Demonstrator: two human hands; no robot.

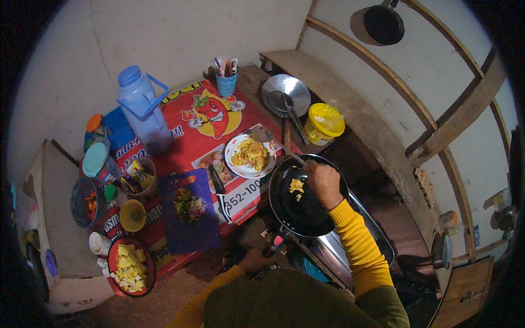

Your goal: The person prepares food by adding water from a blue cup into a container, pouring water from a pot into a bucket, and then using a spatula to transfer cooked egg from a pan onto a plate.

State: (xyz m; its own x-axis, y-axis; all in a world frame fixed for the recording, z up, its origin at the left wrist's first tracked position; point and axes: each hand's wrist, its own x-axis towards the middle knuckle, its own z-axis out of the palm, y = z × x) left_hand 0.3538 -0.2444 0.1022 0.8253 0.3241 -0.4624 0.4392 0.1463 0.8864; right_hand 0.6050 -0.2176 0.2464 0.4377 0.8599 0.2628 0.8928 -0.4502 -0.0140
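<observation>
My right hand is closed on the handle of a metal spatula, whose blade lies over the edge of a white patterned plate. Scrambled egg is heaped on that plate. Below my hand is a black frying pan with a few egg pieces in it. My left hand is low, in shadow, near a red and black object; whether it holds the pan's handle is hidden. A purple cutting board with chopped greens and onion lies left of the plate, beside a knife.
A red bowl of cubed yellow food stands at the table's lower left. Behind are a blue jug, jars and a utensil cup. A perforated metal ladle and yellow bucket stand beyond the pan, which is over a stove.
</observation>
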